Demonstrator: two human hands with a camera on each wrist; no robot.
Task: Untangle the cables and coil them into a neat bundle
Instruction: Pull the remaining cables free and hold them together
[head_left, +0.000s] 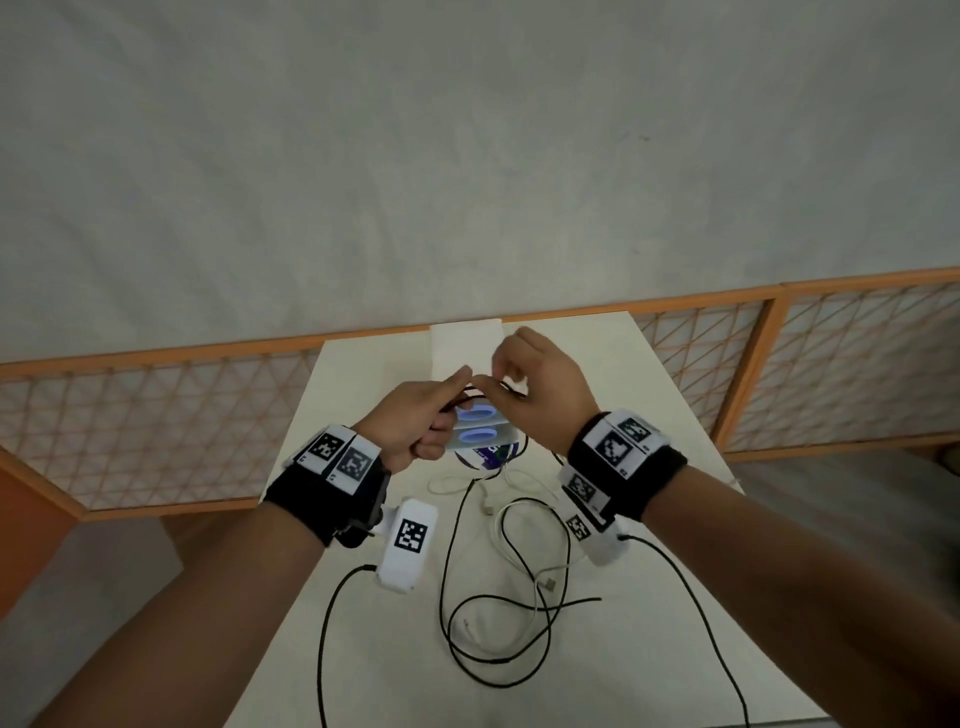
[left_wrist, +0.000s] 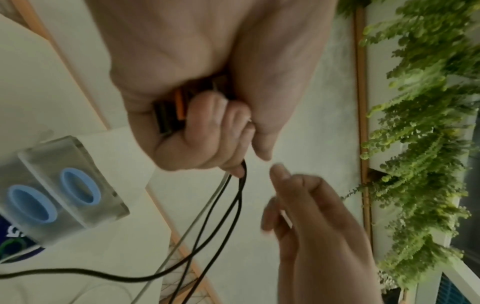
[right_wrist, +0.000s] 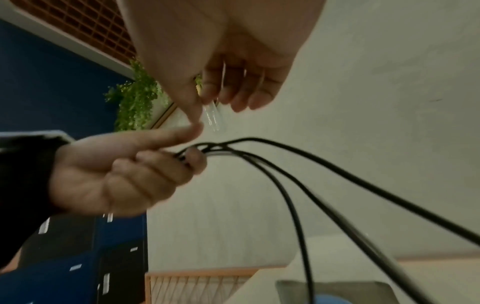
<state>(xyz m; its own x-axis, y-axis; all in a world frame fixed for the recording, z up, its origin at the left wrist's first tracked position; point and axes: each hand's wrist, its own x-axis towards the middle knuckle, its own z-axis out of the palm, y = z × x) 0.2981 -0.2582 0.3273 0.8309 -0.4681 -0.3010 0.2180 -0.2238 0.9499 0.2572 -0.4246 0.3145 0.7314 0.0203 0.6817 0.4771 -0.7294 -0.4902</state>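
Observation:
My left hand (head_left: 436, 410) is raised over the white table (head_left: 649, 415) and grips several gathered strands of a black cable (right_wrist: 285, 156). The left wrist view shows a black and orange plug (left_wrist: 170, 111) tucked in the left hand (left_wrist: 207, 133), with strands hanging from the fist. My right hand (head_left: 524, 374) meets it fingertip to fingertip. In the right wrist view the right hand (right_wrist: 221, 88) pinches a small clear piece (right_wrist: 213, 117) between thumb and fingers, just above the left hand (right_wrist: 124, 174). The remaining black cable (head_left: 493, 629) lies in loose loops on the table, crossed with a white cable (head_left: 524, 525).
A clear box with two blue rings (head_left: 475, 428) sits under the hands on a dark blue round thing (head_left: 491, 454). A white box (head_left: 465, 345) stands at the table's far edge. An orange lattice fence (head_left: 156, 415) runs behind. Thin black leads (head_left: 332, 623) trail from both wrist cameras.

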